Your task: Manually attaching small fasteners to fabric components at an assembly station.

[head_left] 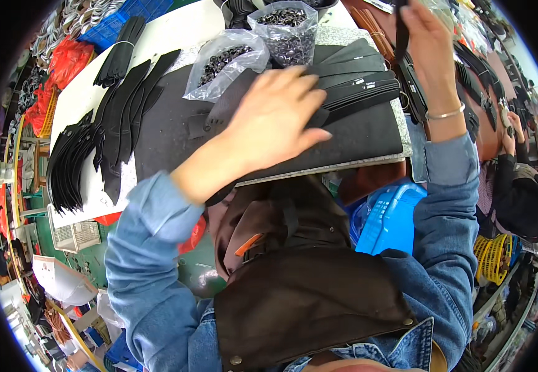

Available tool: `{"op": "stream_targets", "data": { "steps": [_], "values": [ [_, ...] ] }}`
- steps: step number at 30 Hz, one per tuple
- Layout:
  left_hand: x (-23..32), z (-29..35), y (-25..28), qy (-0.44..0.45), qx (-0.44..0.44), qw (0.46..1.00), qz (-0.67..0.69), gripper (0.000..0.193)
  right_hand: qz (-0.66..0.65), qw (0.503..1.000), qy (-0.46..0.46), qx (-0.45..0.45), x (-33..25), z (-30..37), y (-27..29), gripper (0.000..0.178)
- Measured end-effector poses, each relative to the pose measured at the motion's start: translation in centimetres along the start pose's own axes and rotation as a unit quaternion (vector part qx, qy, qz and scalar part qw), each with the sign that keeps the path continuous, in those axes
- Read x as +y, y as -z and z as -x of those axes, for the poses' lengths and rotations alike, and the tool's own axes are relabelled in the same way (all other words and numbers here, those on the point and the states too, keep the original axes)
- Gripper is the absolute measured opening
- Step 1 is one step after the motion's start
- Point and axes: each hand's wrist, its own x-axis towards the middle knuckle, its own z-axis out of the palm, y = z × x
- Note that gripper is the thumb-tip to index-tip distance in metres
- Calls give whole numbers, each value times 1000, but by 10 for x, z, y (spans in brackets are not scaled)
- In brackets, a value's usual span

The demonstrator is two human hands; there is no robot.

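My left hand (278, 115) is over the black mat (170, 133), back of the hand up, with its fingers apart and thumb stretched out. A black strap piece (228, 102) lies partly beneath that hand. To its right is a fanned stack of black straps (362, 93) with small white marks. My right hand (429, 46) is raised at the upper right, its fingers closed on a black strap (402, 31) that hangs down; its upper end is out of the picture. Two clear plastic bags of small dark metal parts (222, 65) stand beyond my left hand.
Bundles of black straps (73, 164) lie on the white tabletop (176, 25) at left. A blue plastic basket (390, 214) is below the table edge, right of my lap. Another person (520, 198) works at the far right. Red bags (67, 62) and a blue crate (111, 31) stand at left.
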Motion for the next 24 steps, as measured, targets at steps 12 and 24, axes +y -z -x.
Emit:
{"op": "stream_targets", "data": {
  "steps": [12, 24],
  "values": [
    [16, 162, 25, 143, 77, 986, -31, 44, 164, 829, 174, -505, -26, 62, -157, 17],
    [18, 178, -1, 140, 90, 982, -93, 53, 532, 748, 269, -292, 11, -35, -123, 11]
  ]
}}
